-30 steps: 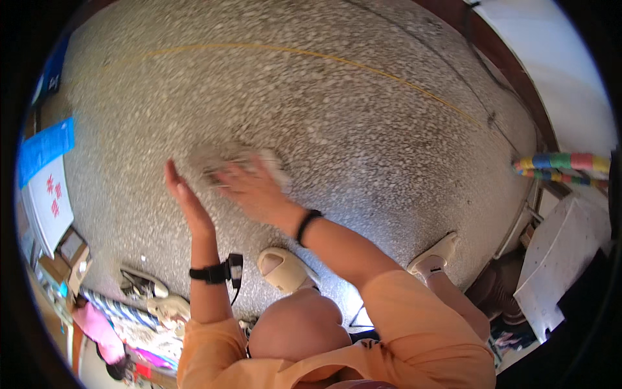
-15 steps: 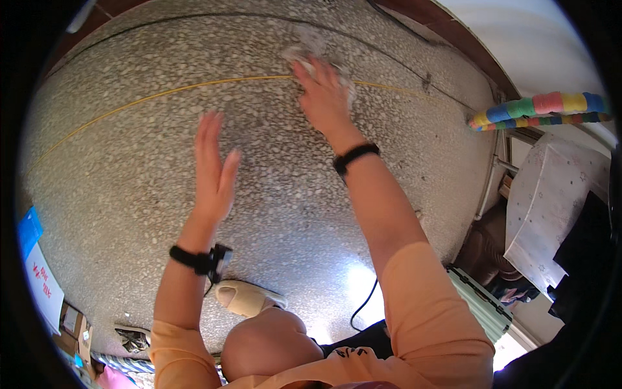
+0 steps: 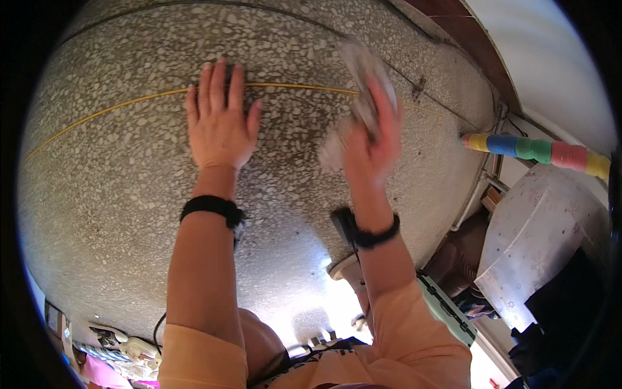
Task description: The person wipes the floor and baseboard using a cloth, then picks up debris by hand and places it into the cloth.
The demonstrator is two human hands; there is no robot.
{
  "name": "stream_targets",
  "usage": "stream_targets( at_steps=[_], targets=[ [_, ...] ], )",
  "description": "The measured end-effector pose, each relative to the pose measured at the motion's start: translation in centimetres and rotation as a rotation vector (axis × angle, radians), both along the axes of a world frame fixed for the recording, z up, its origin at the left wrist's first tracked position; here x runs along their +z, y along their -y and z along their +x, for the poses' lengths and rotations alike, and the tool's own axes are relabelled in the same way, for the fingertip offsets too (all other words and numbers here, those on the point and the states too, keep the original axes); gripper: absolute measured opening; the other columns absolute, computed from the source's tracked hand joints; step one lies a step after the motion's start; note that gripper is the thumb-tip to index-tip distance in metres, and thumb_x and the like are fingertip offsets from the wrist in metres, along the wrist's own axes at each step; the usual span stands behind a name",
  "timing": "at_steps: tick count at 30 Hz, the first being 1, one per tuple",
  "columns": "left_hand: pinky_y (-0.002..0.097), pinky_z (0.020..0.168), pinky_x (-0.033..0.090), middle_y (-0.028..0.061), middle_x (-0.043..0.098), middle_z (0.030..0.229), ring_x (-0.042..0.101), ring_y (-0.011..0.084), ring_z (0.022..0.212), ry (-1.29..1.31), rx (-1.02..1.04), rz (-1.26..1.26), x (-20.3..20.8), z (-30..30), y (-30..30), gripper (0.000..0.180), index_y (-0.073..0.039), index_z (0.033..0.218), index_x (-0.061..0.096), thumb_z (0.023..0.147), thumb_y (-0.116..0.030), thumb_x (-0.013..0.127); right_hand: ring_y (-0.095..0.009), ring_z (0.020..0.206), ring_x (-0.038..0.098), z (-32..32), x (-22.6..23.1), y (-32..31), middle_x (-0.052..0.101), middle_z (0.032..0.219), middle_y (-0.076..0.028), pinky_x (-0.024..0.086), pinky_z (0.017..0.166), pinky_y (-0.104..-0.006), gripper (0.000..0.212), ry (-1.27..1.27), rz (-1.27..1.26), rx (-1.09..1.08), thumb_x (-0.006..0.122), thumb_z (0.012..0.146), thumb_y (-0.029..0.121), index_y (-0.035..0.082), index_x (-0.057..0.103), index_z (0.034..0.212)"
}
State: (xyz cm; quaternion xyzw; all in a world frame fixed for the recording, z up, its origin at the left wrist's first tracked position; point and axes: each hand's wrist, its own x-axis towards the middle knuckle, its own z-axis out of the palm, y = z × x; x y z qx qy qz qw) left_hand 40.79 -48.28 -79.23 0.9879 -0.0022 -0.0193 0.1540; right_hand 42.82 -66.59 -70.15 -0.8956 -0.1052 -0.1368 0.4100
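Greyish-white cloth (image 3: 364, 65), motion-blurred, was gripped between thumb and fingers of the right hand (image 3: 374, 139). One part projected past the fingertips; another bulged out on the thumb side. Left hand (image 3: 221, 133) was well apart from the cloth and held nothing, its fingers spread palm-down on the speckled floor (image 3: 291, 188), across the yellow line (image 3: 298, 85).

short orange sleeves (image 3: 202, 356) | black left wristband (image 3: 211, 207) | black right wristband (image 3: 376, 236)
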Motion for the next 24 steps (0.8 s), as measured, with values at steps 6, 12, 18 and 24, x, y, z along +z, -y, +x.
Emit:
stream_targets(
  at_steps=[6,12,18,24],
  targets=[
    [0.0459,0.115,0.016,0.008,0.028,0.151,0.022,0.0272,0.141,0.019,-0.011,0.077,0.2,0.5,0.1,0.057,-0.016,0.145,0.031,0.096,-0.045,0.035,-0.03,0.12,0.048,17.4,-3.7,-10.3,0.055,0.13,-0.007,0.036,0.102,-0.0479,0.053,0.329,-0.261,0.412,0.059,0.085,0.007,0.016,0.046,0.136],
    [0.0462,0.114,0.018,0.0088,0.03,0.15,0.024,0.0279,0.14,0.045,-0.013,0.109,0.2,0.5,-0.4,0.056,-0.014,0.144,0.032,0.096,-0.044,0.035,-0.029,0.125,0.045,18.7,-6.1,-6.4,0.046,0.14,-0.011,0.037,0.106,-0.0429,0.051,-0.091,-0.676,0.371,0.056,0.09,0.008,0.014,0.044,0.139],
    [0.0476,0.113,0.02,0.0098,0.03,0.15,0.024,0.0302,0.139,0.033,-0.022,0.112,0.5,0.7,0.0,0.056,-0.012,0.143,0.034,0.096,-0.043,0.037,-0.034,0.106,0.054,16.1,-7.7,12.0,0.061,0.112,-0.014,0.044,0.086,-0.048,0.049,-0.06,-0.622,0.129,0.06,0.073,0.012,0.017,0.058,0.122],
    [0.0473,0.113,0.019,0.0081,0.029,0.15,0.024,0.0293,0.14,0.021,-0.017,0.117,0.6,0.3,-0.3,0.056,-0.017,0.143,0.035,0.094,-0.043,0.039,-0.031,0.117,0.05,15.1,-6.9,5.7,0.054,0.127,-0.011,0.043,0.086,-0.0538,0.051,-0.059,-0.665,0.089,0.062,0.078,0.021,0.021,0.055,0.128]
  ],
)
